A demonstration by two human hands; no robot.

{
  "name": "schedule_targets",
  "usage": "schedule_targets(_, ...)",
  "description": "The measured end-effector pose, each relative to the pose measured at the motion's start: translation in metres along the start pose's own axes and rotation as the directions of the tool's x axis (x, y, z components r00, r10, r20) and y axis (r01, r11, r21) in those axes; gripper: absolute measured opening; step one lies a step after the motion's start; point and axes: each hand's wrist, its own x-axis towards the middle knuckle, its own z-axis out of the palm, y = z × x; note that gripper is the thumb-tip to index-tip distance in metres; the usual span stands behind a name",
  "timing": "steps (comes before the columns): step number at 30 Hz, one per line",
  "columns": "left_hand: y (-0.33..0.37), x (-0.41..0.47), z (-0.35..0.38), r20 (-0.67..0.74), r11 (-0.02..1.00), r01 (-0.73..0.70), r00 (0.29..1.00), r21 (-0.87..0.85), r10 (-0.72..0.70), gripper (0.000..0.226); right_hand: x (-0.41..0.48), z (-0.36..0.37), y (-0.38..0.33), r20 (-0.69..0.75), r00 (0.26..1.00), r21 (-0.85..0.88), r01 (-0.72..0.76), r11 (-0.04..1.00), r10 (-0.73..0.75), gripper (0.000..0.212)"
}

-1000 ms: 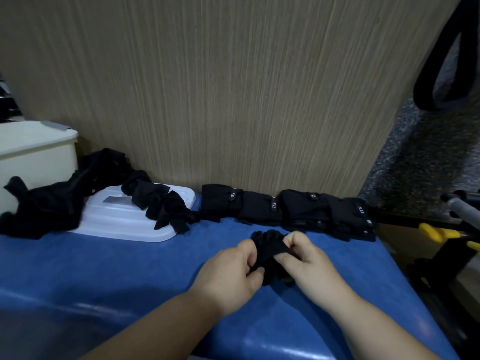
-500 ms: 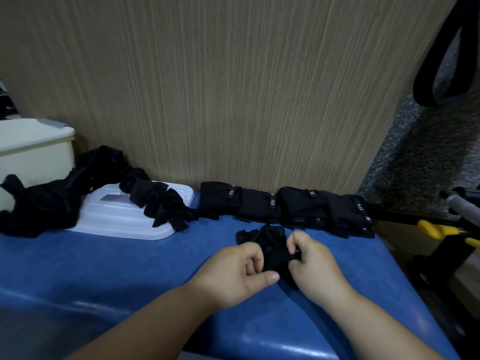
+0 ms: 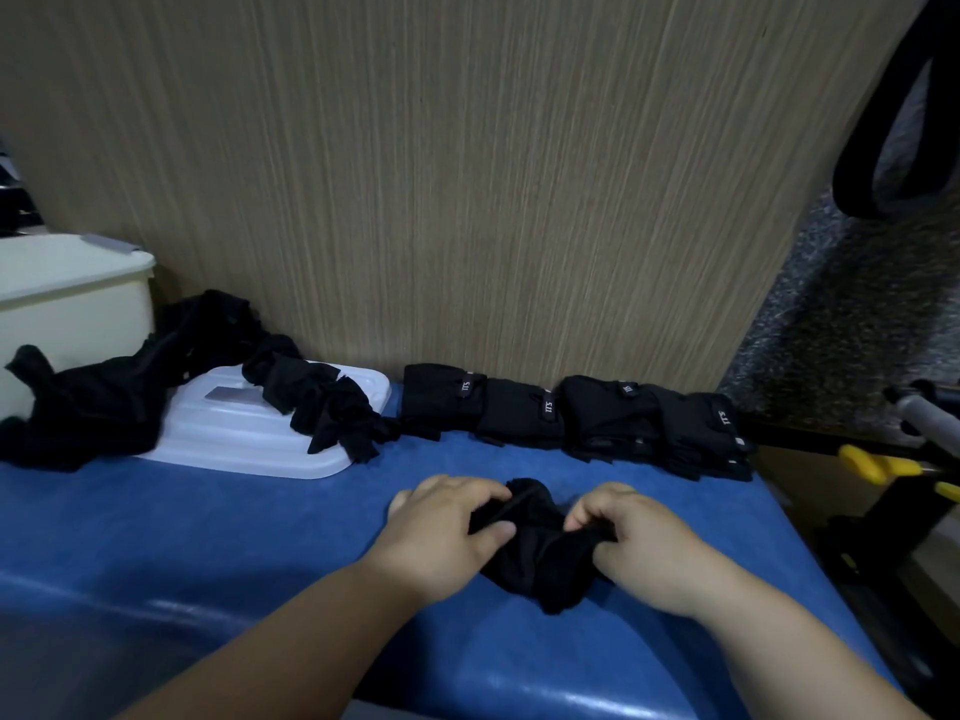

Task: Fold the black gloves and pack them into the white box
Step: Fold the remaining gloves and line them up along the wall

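Two hands, one glove (image 3: 535, 558) on the table (image 3: 208, 537): left hand (image 3: 441, 537) and right hand (image 3: 649, 548) both pinch it.

Reply: Yeah, right fingertips buried in cloth. Box (image 3: 67, 304) cut off far left, inside hidden.

Indoor packing station of a plain workroom type. Work surface: blue padded bench (image 3: 156, 537) set against a wood-grain wall panel (image 3: 467, 174). Far edge: row of folded black gloves (image 3: 571, 413). Far left: white box (image 3: 72, 304), white lid (image 3: 234, 433). Right: speckled stone floor (image 3: 841, 330), metal stand with yellow parts (image 3: 883, 465)
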Motion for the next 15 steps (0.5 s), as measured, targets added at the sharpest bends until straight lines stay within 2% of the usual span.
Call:
schedule_targets(2,0.000,0.000,0.002,0.018,0.998,-0.021,1.000,0.051,0.020,0.041,-0.002,-0.008,0.001,0.034,0.999,-0.087,-0.025,0.996,0.029,0.032)
schedule_targets(4,-0.001,-0.001,0.004,0.024,0.994,-0.026,0.999,0.108,0.023,0.046,-0.005,-0.015,0.002,0.081,0.995,-0.086,-0.052,0.995,0.059,0.027)
schedule_targets(8,0.000,-0.002,0.005,0.005,0.985,-0.020,1.000,0.169,0.020,0.051,-0.010,-0.027,0.010,0.244,0.966,0.166,-0.129,0.978,0.086,0.022)
schedule_targets(10,0.001,-0.002,0.005,-0.012,0.984,-0.020,1.000,0.178,0.023,0.050,-0.014,-0.031,0.012,0.315,0.946,0.263,-0.163,0.951,0.075,0.028)
schedule_targets(12,0.000,-0.002,0.007,-0.003,0.982,-0.030,1.000,0.188,0.031,0.049,-0.014,-0.030,0.008,0.260,0.959,0.298,-0.190,0.935,0.112,0.045)
schedule_targets(15,0.004,-0.003,0.008,0.014,0.983,-0.059,0.998,0.174,0.058,0.046,-0.008,-0.019,-0.001,-0.006,0.978,0.260,-0.201,0.945,0.209,0.057)
